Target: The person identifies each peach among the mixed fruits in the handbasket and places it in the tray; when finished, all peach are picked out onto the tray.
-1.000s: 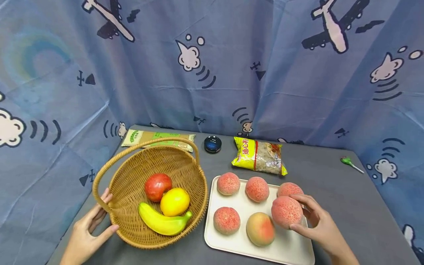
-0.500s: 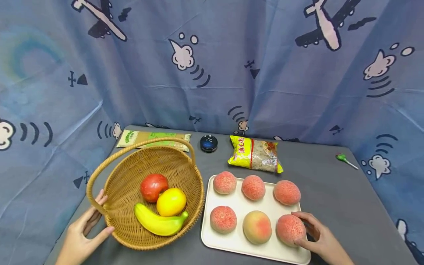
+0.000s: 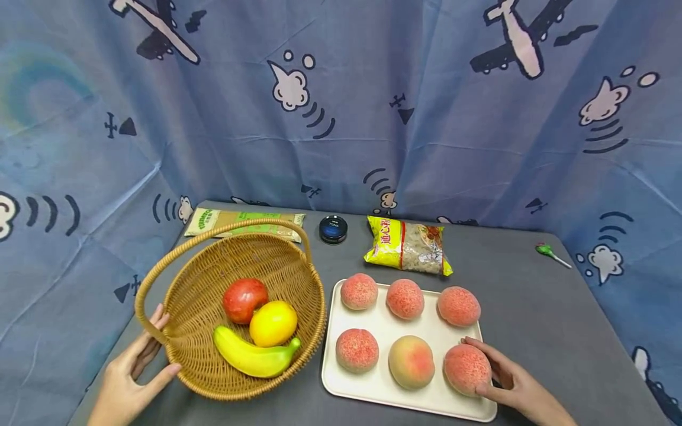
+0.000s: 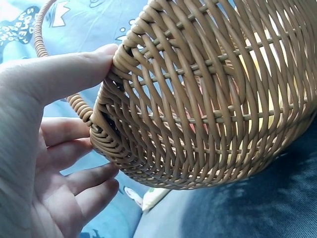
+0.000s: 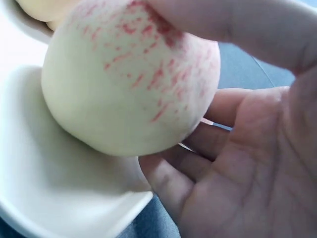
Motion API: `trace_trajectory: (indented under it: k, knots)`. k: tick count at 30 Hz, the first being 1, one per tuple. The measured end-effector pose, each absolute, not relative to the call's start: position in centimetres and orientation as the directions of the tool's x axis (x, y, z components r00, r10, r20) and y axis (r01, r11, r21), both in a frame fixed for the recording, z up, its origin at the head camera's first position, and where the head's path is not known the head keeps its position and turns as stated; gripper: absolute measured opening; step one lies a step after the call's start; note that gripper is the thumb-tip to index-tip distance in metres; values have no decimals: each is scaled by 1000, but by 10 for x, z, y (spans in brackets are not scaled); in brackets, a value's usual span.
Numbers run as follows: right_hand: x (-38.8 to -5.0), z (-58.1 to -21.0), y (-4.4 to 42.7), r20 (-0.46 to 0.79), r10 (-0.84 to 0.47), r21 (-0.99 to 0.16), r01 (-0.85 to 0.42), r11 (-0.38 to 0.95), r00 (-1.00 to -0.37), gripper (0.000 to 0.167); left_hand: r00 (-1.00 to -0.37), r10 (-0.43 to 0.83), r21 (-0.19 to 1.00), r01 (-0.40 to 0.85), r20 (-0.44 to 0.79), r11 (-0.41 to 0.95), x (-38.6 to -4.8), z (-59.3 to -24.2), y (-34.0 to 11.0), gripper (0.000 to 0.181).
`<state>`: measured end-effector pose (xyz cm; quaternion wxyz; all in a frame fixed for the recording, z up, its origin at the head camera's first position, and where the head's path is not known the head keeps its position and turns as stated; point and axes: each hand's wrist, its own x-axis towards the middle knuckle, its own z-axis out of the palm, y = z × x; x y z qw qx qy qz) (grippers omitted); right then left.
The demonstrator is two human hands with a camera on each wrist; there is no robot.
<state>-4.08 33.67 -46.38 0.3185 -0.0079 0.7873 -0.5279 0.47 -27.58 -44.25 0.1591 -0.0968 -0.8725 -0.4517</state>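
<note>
My left hand (image 3: 128, 367) holds the left end of a wicker basket (image 3: 181, 296), thumb at the near rim and fingers farther back beside the handle. In the left wrist view the thumb touches the woven rim (image 4: 121, 59). Inside the basket lie a red apple (image 3: 244, 300), a yellow lemon (image 3: 273, 323) and a banana (image 3: 256, 353). On the right, my right hand (image 3: 517, 381) grips a pink peach (image 3: 466, 370) between thumb and fingers, at the near right corner of a white tray (image 3: 383, 355). In the right wrist view that peach (image 5: 124, 84) shows its pale, red-flecked side.
Several more peaches sit in two rows on the tray, one of them yellowish (image 3: 411, 362). Behind are a flat green-beige packet (image 3: 218, 220), a dark tuna tin (image 3: 333, 229) and a yellow pasta bag (image 3: 410, 245). A green lollipop (image 3: 549, 251) lies far right. A blue curtain (image 3: 341, 118) hangs behind.
My right hand has lowered the peach from above the tray to its near right corner, uncovering the peach behind. The left hand stays on the basket. The whole view has shifted slightly.
</note>
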Motion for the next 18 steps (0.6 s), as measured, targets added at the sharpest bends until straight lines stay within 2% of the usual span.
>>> trace_trajectory:
  k: [9, 14, 18]
  knots:
    - [-36, -461, 338, -320, -310, -872, 151, 465, -895, 72, -914, -2, 718, 317, 405, 619, 7, -441, -274, 84]
    - [-34, -454, 341, -234, -269, -872, 80, 483, -934, 73, -871, -182, 604, 154, 457, 782, 21, -420, -259, 87]
    - [-32, -444, 342, -173, -233, -846, 23, 533, -957, 76, -798, -222, 462, 78, 560, 884, 37, -395, -243, 74]
